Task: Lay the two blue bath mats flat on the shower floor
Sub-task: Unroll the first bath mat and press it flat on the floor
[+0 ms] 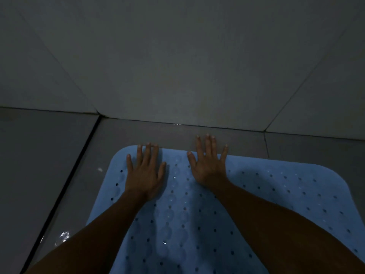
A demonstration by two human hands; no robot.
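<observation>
the left hand (145, 175) and the right hand (209, 165) are lying palm down, side by side, fingers straight and spread wide, gripping nothing. both are pressing on the far edge of a blue mat (266, 194) that is lying flat on the grey floor (49, 155), near the wall (177, 66). the mat is running on past the near edge of view, so its long axis is not showing.
</observation>
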